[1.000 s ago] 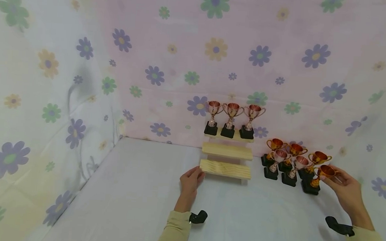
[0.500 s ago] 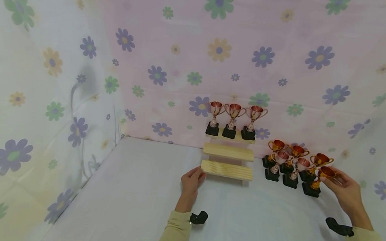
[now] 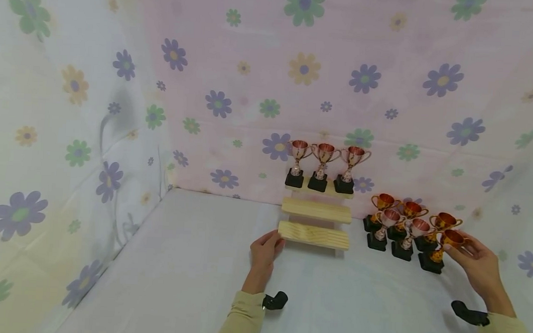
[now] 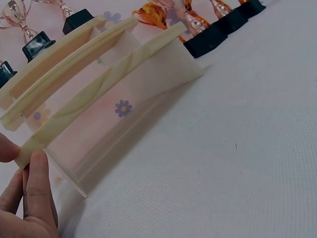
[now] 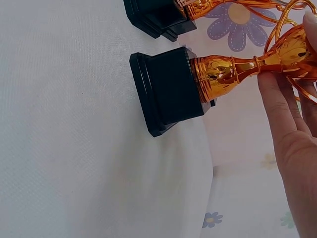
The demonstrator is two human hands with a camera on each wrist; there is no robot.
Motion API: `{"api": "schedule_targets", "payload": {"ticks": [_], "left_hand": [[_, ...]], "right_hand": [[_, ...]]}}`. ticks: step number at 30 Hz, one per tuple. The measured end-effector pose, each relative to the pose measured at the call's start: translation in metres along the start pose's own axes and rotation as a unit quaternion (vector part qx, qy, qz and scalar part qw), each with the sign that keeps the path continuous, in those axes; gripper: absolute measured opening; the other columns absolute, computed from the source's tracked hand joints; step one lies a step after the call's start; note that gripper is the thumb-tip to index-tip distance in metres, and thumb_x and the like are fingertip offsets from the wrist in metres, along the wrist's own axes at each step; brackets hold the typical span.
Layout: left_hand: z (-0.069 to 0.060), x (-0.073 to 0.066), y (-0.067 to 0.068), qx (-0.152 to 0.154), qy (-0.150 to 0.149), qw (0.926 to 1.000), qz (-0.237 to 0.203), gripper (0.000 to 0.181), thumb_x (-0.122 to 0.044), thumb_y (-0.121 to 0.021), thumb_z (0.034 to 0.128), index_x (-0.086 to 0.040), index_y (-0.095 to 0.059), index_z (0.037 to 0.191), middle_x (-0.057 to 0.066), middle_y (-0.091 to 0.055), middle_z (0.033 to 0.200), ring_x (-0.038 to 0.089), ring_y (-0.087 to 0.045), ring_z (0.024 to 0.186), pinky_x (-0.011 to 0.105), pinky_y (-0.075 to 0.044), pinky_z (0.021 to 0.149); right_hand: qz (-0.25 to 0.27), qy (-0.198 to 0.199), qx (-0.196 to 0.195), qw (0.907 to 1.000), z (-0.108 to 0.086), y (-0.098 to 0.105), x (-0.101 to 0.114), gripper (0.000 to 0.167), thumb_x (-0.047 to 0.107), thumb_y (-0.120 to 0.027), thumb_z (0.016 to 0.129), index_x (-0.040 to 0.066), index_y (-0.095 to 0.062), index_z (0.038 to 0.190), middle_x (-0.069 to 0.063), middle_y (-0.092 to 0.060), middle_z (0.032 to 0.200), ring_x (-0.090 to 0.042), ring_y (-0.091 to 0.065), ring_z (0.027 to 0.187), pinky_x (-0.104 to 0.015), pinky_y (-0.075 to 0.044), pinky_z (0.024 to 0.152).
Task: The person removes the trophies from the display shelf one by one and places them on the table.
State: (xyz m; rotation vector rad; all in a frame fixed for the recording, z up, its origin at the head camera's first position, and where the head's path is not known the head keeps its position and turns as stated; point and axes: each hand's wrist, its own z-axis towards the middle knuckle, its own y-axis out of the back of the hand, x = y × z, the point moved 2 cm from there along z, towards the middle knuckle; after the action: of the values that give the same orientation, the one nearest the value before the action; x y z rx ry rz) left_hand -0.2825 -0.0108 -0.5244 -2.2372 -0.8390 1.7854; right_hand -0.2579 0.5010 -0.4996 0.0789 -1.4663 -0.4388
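Note:
My left hand (image 3: 263, 254) pinches the left end of the lowest step of a three-step wooden rack (image 3: 313, 235). In the left wrist view the thumb lies on top of that step (image 4: 94, 91) and the fingers are beneath it. At the far right, my right hand (image 3: 480, 266) holds a gold trophy (image 3: 436, 255) by its cup. The right wrist view shows fingers against the lower cup of this gold trophy (image 5: 218, 77), its black base low over the cloth; whether it touches I cannot tell. Three rose-gold trophies (image 3: 321, 167) stand along the top step.
Several more trophies cluster right of the rack: rose-gold ones (image 3: 380, 230) in front, gold ones (image 3: 412, 210) behind. A white cloth (image 3: 189, 263) covers the table. Flowered fabric (image 3: 231, 149) hangs behind and at both sides. Black cameras (image 3: 275, 301) are strapped to both wrists.
The head view has shifted very slightly. Both hands keep their holds on the rack and the gold trophy, with no clear movement of either.

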Motion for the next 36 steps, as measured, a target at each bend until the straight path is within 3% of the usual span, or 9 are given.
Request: {"api": "schedule_targets", "payload": {"ticks": [11, 16, 24, 28, 31, 33, 36], "left_hand": [[0.028, 0.027, 0.005, -0.013, -0.001, 0.9999, -0.011, 0.028, 0.005, -0.066, 0.0904, 0.014, -0.066, 0.117, 0.009, -0.069, 0.089, 0.012, -0.069, 0.077, 0.030, -0.063, 0.081], [0.029, 0.029, 0.002, -0.026, -0.001, 0.9996, -0.007, 0.028, 0.004, -0.068, 0.0895, 0.013, -0.067, 0.115, 0.010, -0.070, 0.089, 0.012, -0.069, 0.076, 0.026, -0.063, 0.076], [0.028, 0.029, 0.001, -0.021, -0.014, 0.9997, 0.006, 0.026, 0.005, -0.067, 0.0889, 0.013, -0.068, 0.114, 0.012, -0.071, 0.090, 0.013, -0.069, 0.076, 0.025, -0.063, 0.074], [0.027, 0.027, 0.002, -0.017, -0.019, 0.9994, 0.023, 0.026, 0.004, -0.067, 0.0894, 0.012, -0.069, 0.114, 0.014, -0.071, 0.094, 0.014, -0.070, 0.077, 0.026, -0.063, 0.075], [0.028, 0.027, 0.004, -0.016, -0.018, 0.9992, 0.031, 0.025, 0.003, -0.069, 0.0891, 0.012, -0.070, 0.113, 0.015, -0.071, 0.094, 0.014, -0.070, 0.078, 0.027, -0.064, 0.076], [0.029, 0.027, 0.005, -0.012, -0.020, 0.9991, 0.037, 0.025, 0.002, -0.069, 0.0885, 0.011, -0.070, 0.112, 0.014, -0.071, 0.093, 0.015, -0.070, 0.078, 0.028, -0.064, 0.076], [0.029, 0.026, 0.009, 0.000, -0.044, 0.9964, 0.072, 0.022, 0.001, -0.071, 0.0873, 0.010, -0.072, 0.107, 0.013, -0.072, 0.089, 0.016, -0.071, 0.076, 0.026, -0.063, 0.072]], "right_hand": [[-0.009, 0.007, 0.006, 0.9999, 0.001, 0.003, 0.003, 0.049, 0.020, -0.071, 0.097, 0.028, -0.051, 0.142, 0.034, -0.053, 0.107, 0.022, -0.052, 0.089, -0.003, -0.051, 0.070], [-0.009, -0.001, 0.005, 0.9999, 0.001, 0.005, 0.001, 0.050, 0.022, -0.071, 0.097, 0.029, -0.051, 0.142, 0.032, -0.051, 0.109, 0.021, -0.051, 0.090, -0.002, -0.050, 0.070], [0.020, -0.008, -0.015, 0.9997, -0.001, 0.002, -0.003, 0.057, 0.024, -0.072, 0.096, 0.026, -0.047, 0.147, 0.030, -0.054, 0.114, 0.019, -0.053, 0.092, 0.000, -0.048, 0.070], [0.035, -0.009, -0.028, 0.9990, -0.002, -0.002, -0.004, 0.067, 0.022, -0.073, 0.095, 0.019, -0.042, 0.154, 0.031, -0.055, 0.113, 0.018, -0.054, 0.093, 0.000, -0.048, 0.072], [0.006, -0.030, -0.032, 0.9990, -0.006, -0.004, -0.003, 0.074, 0.027, -0.073, 0.095, 0.009, -0.035, 0.157, 0.030, -0.055, 0.111, 0.019, -0.054, 0.089, -0.001, -0.049, 0.072], [-0.046, -0.051, -0.023, 0.9974, -0.011, -0.005, -0.002, 0.080, 0.031, -0.069, 0.098, 0.001, -0.027, 0.159, 0.017, -0.061, 0.123, 0.022, -0.050, 0.087, -0.003, -0.051, 0.071], [-0.123, -0.090, -0.009, 0.9883, -0.021, -0.006, 0.000, 0.080, 0.032, -0.063, 0.102, -0.010, -0.021, 0.156, -0.019, -0.056, 0.142, 0.022, -0.049, 0.082, -0.009, -0.055, 0.070]]}}
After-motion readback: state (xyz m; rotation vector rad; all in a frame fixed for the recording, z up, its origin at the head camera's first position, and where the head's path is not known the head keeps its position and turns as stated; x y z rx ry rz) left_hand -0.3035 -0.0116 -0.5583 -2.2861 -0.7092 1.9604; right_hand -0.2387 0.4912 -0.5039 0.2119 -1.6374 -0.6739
